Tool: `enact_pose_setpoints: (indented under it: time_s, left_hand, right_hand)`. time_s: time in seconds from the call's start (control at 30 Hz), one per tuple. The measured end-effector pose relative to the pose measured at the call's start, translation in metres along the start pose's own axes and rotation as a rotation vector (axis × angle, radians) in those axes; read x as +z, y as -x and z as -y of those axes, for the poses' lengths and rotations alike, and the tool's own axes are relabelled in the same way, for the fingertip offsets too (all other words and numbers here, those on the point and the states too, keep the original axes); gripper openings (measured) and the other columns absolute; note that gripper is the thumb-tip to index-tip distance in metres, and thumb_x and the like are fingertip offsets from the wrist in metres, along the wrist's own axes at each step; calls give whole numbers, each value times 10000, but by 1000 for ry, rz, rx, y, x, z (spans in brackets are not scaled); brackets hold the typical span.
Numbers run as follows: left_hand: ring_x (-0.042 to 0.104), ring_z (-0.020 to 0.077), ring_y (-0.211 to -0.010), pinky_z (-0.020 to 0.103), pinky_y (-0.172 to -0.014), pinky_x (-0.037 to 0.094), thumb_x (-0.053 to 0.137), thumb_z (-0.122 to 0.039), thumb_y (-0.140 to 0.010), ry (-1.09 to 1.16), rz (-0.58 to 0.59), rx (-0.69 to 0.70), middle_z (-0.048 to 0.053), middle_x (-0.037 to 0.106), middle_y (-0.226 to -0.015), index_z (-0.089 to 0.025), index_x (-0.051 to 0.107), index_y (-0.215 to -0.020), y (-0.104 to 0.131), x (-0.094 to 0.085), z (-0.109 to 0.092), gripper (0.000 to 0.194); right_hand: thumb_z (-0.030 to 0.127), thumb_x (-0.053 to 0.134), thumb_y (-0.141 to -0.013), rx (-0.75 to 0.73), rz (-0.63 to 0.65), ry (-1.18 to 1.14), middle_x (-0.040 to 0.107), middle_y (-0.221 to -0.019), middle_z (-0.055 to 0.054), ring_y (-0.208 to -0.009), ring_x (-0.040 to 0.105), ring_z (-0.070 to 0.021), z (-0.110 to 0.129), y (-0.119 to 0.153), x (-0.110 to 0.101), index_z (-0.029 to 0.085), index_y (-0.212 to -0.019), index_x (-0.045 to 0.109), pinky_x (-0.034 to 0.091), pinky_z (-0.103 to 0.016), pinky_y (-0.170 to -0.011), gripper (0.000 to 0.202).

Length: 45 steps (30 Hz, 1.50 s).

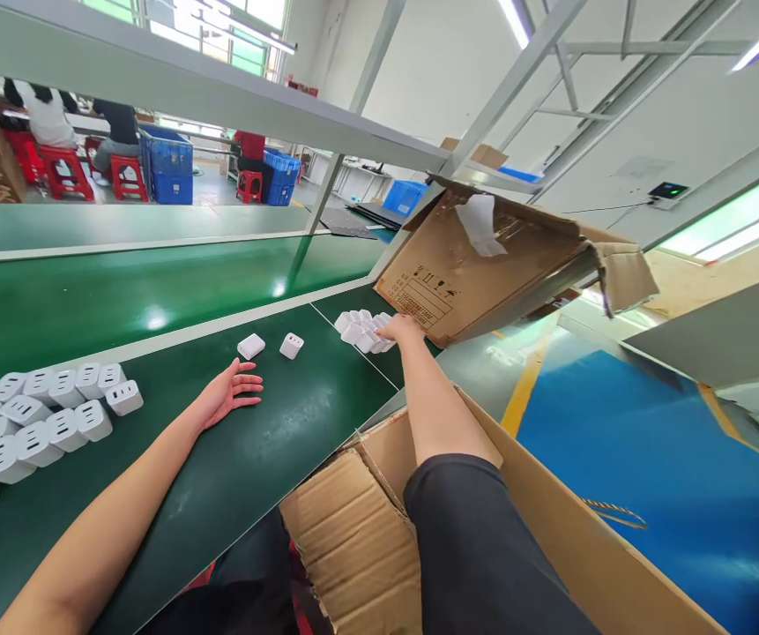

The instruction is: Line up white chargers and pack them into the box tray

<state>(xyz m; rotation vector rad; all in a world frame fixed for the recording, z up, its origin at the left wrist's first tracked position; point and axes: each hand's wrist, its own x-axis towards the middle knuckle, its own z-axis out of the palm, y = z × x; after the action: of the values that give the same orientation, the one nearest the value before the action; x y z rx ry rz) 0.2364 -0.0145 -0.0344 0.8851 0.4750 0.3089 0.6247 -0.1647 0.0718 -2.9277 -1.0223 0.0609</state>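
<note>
Chargers (pixel 251 346), white and blocky, lie in three places on the green bench (pixel 296 410) in the head view: a large group (pixel 39 444) at the left edge, a loose pair (pixel 292 347) mid-bench, and a small cluster (pixel 356 333) near the tilted carton (pixel 428 273). The right hand (pixel 406 328) reaches past a second carton (pixel 353 529), its fingers at the right side of the cluster; I cannot tell whether they are clamped on a charger or only rest against it. The left hand (pixel 226 394) holds nothing, its fingers apart, just beside the loose pair.

By their look, the chargers should be light and stiff, with smooth cases that may slide in dry fingers. They should stand a firm pinch, though a knock could scuff the gloss. Thumb and fingers across two opposite flat sides looks the best hold, clear of the slotted end. Several squeezed together as a row might let the middle ones slip.
</note>
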Motion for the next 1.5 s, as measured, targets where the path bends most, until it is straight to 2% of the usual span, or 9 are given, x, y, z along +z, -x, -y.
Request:
enact_pose_setpoints:
  time_s: [0.17,0.3,0.4,0.6,0.73,0.87,1.0,1.3,1.5]
  left_hand:
    - [668,242,-966,433,-876,575,635,-532,-861,-74,-20,112,142,683,-1060,-147,658,-1093,-2,-3,0,450]
    - [641,198,-883,374,-854,542,734,-488,-774,-245,-169,293,79,674,-964,-172,668,-982,-2,-9,-2,384]
    - [612,229,-983,379,-913,503,761,-402,-749,-423,-280,389,61,663,-979,-209,674,-949,-10,-11,-9,291]
    - [232,366,-1449,420,-1113,364,884,-168,-524,-669,-291,466,92,552,-1371,-238,682,-999,-60,9,-31,521]
    - [333,391,-1388,431,-1068,393,880,-240,-530,-700,-276,441,127,599,-1262,-219,665,-938,-80,14,-32,461]
    - [594,252,-1051,384,-982,450,833,-225,-561,-667,-218,431,54,623,-1025,-230,626,-987,-70,-1,-25,473]
    - [617,149,-867,365,-937,483,790,-156,-540,-595,-114,431,-6,571,-968,-238,541,-1181,-48,-15,-22,693]
    - [600,192,-961,398,-961,488,817,-213,-574,-663,-81,472,5,567,-979,-246,549,-1205,-22,-8,-8,686]
    - [561,266,-1129,428,-1056,424,849,-264,-587,-766,-118,535,59,604,-1137,-257,578,-1271,-17,-7,0,736]
  right_hand:
    - [376,608,-957,-237,34,-45,579,-1308,-109,-1142,594,-237,64,15,3,171,-1260,586,516,-466,-975,367]
    - [390,639,-930,-490,154,-129,615,-1260,-95,-1091,619,-224,128,42,44,201,-1300,568,523,-440,-953,421]
    - [283,676,-868,-541,163,-169,634,-1227,-106,-1063,632,-247,151,61,72,232,-1336,550,514,-397,-934,487]
    - [178,660,-765,-608,139,-287,628,-1145,-83,-1033,625,-232,150,71,87,220,-1278,561,495,-342,-923,524]
    - [108,699,-638,-643,155,-395,615,-1084,-54,-1012,618,-209,146,69,84,205,-1175,578,495,-326,-926,560]
    - [190,747,-628,-660,216,-573,612,-1015,-29,-942,621,-196,144,64,83,204,-1096,546,531,-339,-848,509]
    - [306,710,-713,-701,344,-786,606,-1036,-14,-853,646,-168,147,62,81,252,-1226,462,569,-312,-698,573]
    - [288,809,-665,-880,476,-826,633,-1124,-35,-1083,600,-196,162,78,83,217,-1167,591,544,-327,-860,552]
    - [295,861,-621,-894,380,-703,584,-1114,-41,-912,592,-153,159,77,79,225,-1174,647,545,-326,-812,597]
